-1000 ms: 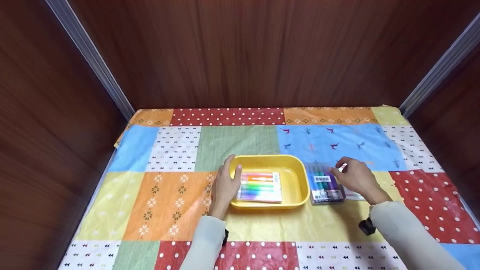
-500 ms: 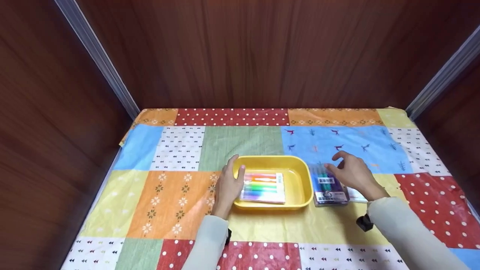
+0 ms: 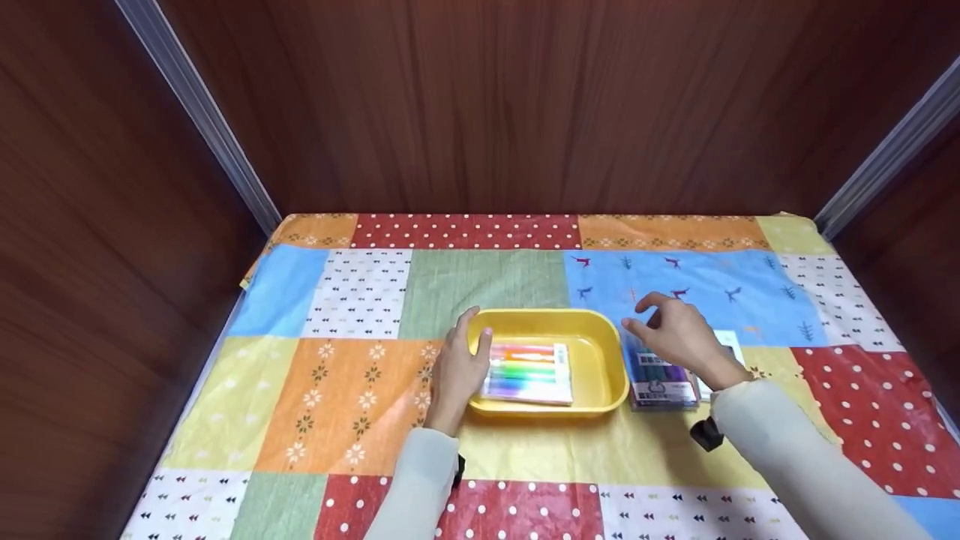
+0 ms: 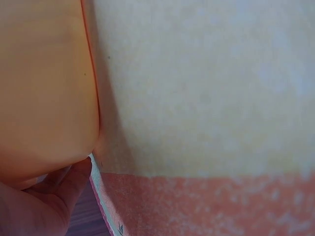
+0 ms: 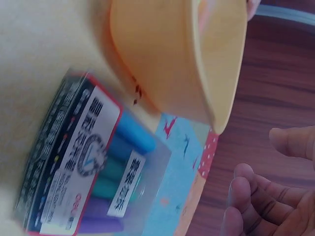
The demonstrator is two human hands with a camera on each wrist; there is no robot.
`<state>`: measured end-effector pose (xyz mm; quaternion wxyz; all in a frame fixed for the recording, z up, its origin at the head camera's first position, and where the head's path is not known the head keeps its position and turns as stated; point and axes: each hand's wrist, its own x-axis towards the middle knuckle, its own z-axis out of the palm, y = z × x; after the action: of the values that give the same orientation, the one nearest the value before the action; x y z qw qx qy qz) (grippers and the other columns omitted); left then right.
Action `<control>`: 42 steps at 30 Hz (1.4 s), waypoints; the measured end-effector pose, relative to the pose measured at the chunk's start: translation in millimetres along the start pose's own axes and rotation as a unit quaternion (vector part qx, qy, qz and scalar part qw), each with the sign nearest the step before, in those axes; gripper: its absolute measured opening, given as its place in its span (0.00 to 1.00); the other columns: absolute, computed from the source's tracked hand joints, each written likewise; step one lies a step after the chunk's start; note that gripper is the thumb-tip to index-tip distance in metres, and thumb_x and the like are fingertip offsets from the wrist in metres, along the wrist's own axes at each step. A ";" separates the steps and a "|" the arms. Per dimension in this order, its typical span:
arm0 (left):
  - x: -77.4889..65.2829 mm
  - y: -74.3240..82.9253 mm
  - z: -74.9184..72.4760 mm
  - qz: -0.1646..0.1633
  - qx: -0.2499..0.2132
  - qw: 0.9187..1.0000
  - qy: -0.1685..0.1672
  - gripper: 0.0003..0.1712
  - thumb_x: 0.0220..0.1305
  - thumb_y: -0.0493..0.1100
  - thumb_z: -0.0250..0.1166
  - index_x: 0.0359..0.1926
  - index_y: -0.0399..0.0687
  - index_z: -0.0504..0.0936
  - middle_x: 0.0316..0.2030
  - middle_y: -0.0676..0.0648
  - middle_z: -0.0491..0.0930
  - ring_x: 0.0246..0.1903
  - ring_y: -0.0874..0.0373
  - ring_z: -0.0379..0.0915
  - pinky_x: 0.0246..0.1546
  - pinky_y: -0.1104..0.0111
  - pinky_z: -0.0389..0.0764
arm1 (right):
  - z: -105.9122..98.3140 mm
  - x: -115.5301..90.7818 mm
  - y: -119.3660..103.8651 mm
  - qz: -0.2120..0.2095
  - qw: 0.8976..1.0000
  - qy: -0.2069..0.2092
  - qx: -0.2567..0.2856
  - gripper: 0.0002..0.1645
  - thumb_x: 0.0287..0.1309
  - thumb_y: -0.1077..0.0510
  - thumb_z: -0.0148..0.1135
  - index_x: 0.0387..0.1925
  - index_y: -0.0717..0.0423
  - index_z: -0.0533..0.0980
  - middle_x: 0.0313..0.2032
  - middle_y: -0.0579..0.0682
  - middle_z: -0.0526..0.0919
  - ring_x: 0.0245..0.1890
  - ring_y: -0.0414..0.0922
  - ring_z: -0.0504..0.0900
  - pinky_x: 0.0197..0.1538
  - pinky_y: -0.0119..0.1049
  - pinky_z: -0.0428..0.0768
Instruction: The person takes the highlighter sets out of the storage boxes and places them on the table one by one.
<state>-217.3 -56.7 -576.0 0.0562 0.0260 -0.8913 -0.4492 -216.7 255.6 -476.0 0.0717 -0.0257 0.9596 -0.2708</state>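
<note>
My left hand (image 3: 457, 371) grips the left rim of a yellow plastic basin (image 3: 592, 379), thumb over the inner side and fingers outside. The left wrist view shows the basin's outer wall (image 4: 44, 88) and fingers (image 4: 74, 182) curled at its edge. Lying flat inside is a pack of rainbow-coloured pens (image 3: 525, 373). A clear case of markers (image 3: 664, 391), blue, green and purple (image 5: 106, 167), lies right beside the basin. Above the case's far end hovers my right hand (image 3: 679, 334), fingers loosely bent, holding nothing; thumb and fingertips stand apart in the right wrist view.
A flat white item (image 3: 727, 341) lies right of the marker case, partly hidden by the right wrist. The patchwork tablecloth (image 3: 352, 405) covers the table. Brown wood-grain panels (image 3: 480, 105) rise behind and at both sides.
My right hand has moved left and slightly farther back over the marker case, uncovering more of the white item. My left hand stays at the basin's rim. The view has shifted slightly.
</note>
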 end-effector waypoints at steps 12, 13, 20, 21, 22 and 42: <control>-1.0 -1.5 -0.9 0.010 -0.012 1.000 -0.001 0.28 0.76 0.57 0.53 0.73 0.61 0.66 0.66 0.42 0.76 0.60 0.39 0.77 0.50 0.44 0.79 | 17.5 3.3 -14.2 -0.015 1.000 -0.015 0.008 0.26 0.69 0.45 0.60 0.56 0.61 0.75 0.34 0.57 0.86 0.25 0.44 0.80 0.30 0.36 0.77; -1.3 -2.0 -0.9 0.009 -0.011 1.000 -0.001 0.28 0.76 0.57 0.53 0.73 0.61 0.66 0.66 0.42 0.76 0.59 0.39 0.77 0.50 0.44 0.79 | 18.9 4.2 -14.7 -0.015 1.000 -0.018 0.008 0.26 0.69 0.45 0.60 0.56 0.61 0.75 0.34 0.57 0.86 0.25 0.44 0.80 0.30 0.36 0.77; -1.8 -3.0 -1.1 0.001 -0.017 1.000 -0.002 0.28 0.76 0.57 0.54 0.73 0.61 0.66 0.68 0.43 0.75 0.63 0.40 0.75 0.54 0.43 0.77 | 26.8 8.1 -17.8 -0.024 0.999 -0.039 0.005 0.27 0.68 0.44 0.60 0.56 0.61 0.75 0.34 0.55 0.85 0.27 0.44 0.79 0.32 0.36 0.76; -1.4 -2.9 -0.9 0.002 -0.017 1.000 -0.002 0.28 0.76 0.57 0.54 0.73 0.61 0.66 0.68 0.43 0.74 0.63 0.40 0.75 0.54 0.43 0.77 | 27.6 8.5 -18.2 -0.024 0.999 -0.039 0.006 0.27 0.68 0.44 0.60 0.56 0.60 0.75 0.34 0.55 0.85 0.27 0.44 0.79 0.33 0.36 0.77; -1.0 -2.5 -0.9 0.002 -0.018 1.000 -0.003 0.28 0.76 0.57 0.54 0.73 0.61 0.66 0.68 0.44 0.74 0.63 0.40 0.75 0.55 0.43 0.77 | 28.3 9.0 -18.4 -0.026 0.999 -0.040 0.006 0.27 0.68 0.44 0.60 0.56 0.61 0.75 0.34 0.55 0.85 0.28 0.44 0.79 0.33 0.37 0.77; 0.8 0.0 0.3 0.014 -0.003 1.000 0.005 0.28 0.76 0.57 0.53 0.73 0.61 0.67 0.66 0.42 0.77 0.60 0.39 0.77 0.52 0.44 0.79 | 38.6 17.2 -30.3 -0.036 0.997 -0.061 0.000 0.26 0.67 0.46 0.62 0.55 0.64 0.76 0.34 0.56 0.85 0.28 0.44 0.79 0.31 0.36 0.77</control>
<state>-218.2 -56.5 -576.1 0.0671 0.0161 -0.8900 -0.4507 -227.5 208.4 -494.9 0.1204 -0.0765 0.9520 -0.2709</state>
